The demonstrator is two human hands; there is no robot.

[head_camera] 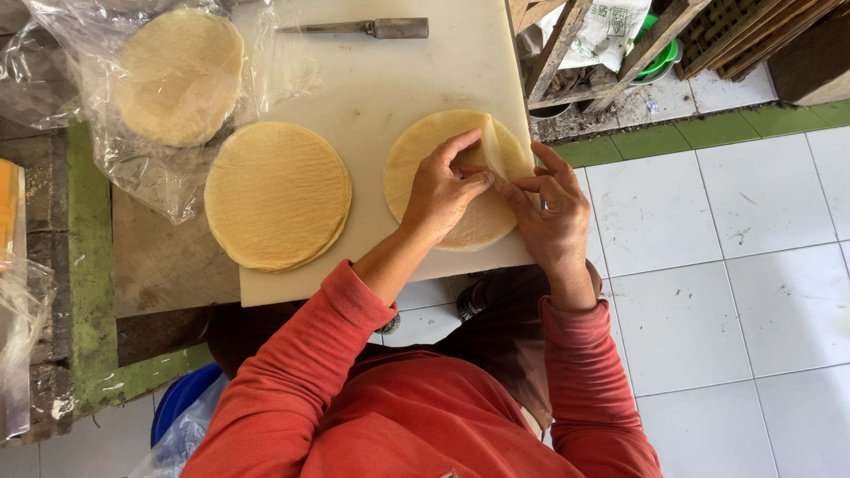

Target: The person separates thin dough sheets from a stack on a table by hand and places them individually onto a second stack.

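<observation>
- The white plastic cutting board (pixel 398 80) covers the worktop and carries everything in hand
- A clear plastic bag (pixel 106 106) at the far left of the board holds one stack of pale round wrappers (pixel 177 75)
- A bare stack of thin pale yellow round wrappers (pixel 276 195) lies just beside the bag, well apart from the hands
- The near stack of round wrappers (pixel 425 155) sits at the board's right edge, under both hands
- The left hand (pixel 440 190) rests on this stack, its fingers pressed together on the lifted sheet
- The right hand (pixel 553 212) meets it, thumb and forefinger pinching the same sheet
- The top wrapper sheet (pixel 493 146) stands peeled up at its edge; it looks light, limp and easily torn, so the rim seems the place to hold it
- A metal knife (pixel 372 28) lies at the far end of the board, untouched
</observation>
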